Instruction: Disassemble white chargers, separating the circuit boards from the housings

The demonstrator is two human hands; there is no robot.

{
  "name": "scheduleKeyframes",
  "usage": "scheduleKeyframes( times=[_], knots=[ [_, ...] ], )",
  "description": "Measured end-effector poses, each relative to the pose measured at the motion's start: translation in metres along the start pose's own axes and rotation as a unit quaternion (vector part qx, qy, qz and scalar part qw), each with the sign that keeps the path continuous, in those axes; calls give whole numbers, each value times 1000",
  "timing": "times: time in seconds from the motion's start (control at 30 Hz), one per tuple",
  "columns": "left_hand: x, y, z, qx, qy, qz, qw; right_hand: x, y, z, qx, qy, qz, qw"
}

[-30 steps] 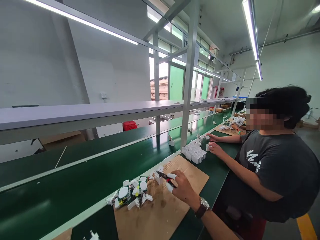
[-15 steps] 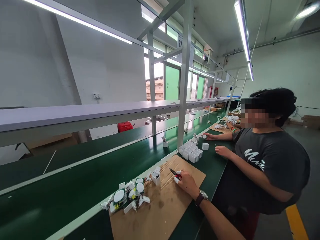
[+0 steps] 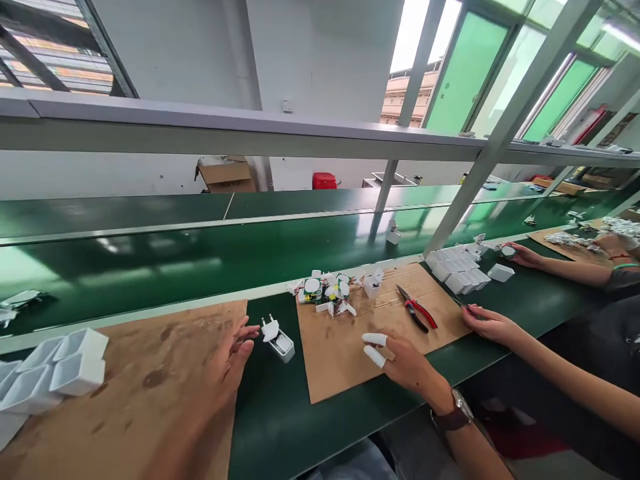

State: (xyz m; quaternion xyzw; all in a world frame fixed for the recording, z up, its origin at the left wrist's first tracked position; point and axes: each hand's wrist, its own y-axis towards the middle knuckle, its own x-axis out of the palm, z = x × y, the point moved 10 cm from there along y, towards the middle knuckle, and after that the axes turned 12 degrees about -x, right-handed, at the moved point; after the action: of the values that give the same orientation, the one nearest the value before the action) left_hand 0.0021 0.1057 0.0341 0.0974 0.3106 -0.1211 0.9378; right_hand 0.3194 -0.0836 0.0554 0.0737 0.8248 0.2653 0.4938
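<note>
Over the right part of the left cardboard sheet (image 3: pixel 150 400) is my left hand (image 3: pixel 227 363), fingers apart and holding nothing. Just right of its fingertips, an open white case with a pronged plug part (image 3: pixel 279 339) rests on the green table. My right hand (image 3: pixel 400 363), with white covers on two fingers and a watch on the wrist, hovers empty with fingers spread over the right cardboard sheet (image 3: pixel 330 373). Beyond it lie red-and-black pliers (image 3: pixel 417 311). Green circuit boards with white parts (image 3: pixel 327 291) sit at that sheet's back left, beside an upright white case (image 3: pixel 373 284).
Several white cases (image 3: pixel 75 363) stand at the far left, and another group (image 3: pixel 457 268) stands at the right. A co-worker's hands (image 3: pixel 493 327) are at the right. A metal post (image 3: pixel 505 127) and shelf (image 3: pixel 250 130) cross the view.
The view has swung left and down, bringing my left hand and the left sheet into sight. My right hand has let go of the pliers, which now lie on the cardboard.
</note>
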Motion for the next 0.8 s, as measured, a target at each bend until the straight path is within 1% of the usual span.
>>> scheduleKeyframes(
  times=[0.1, 0.17, 0.23, 0.27, 0.33, 0.47, 0.53, 0.6, 0.63, 0.73, 0.8],
  knots=[
    [6, 2, -11, -35, -65, -43, 996, 8, -2, -19, -10, -7, -19, 1000],
    [6, 5, -15, -40, -80, -40, 995, 6, -4, -20, -6, -36, -26, 999],
    [6, 7, -17, -45, -84, -32, 995, -3, -7, -13, 4, -76, -29, 997],
    [7, 8, -17, -49, -84, -35, 995, -11, -10, -7, 14, -102, -27, 994],
    [5, 9, -15, -55, -89, -27, 994, -35, -17, 10, 49, -169, -12, 984],
    [-3, 7, -2, -63, -87, -16, 994, -99, -37, 55, 150, -304, 31, 940],
    [-11, 6, 11, -61, -65, -10, 996, -120, -44, 76, 182, -344, 32, 921],
    [-22, 6, 31, -47, -23, 6, 999, -131, -50, 93, 197, -366, 26, 909],
    [-24, 6, 44, -33, 7, 6, 999, -134, -52, 100, 199, -371, 23, 907],
    [-33, 5, 83, 11, 69, 39, 997, -136, -56, 115, 190, -371, 22, 909],
    [-31, 4, 107, 43, 86, 52, 994, -137, -59, 119, 175, -364, 31, 914]
  ],
)
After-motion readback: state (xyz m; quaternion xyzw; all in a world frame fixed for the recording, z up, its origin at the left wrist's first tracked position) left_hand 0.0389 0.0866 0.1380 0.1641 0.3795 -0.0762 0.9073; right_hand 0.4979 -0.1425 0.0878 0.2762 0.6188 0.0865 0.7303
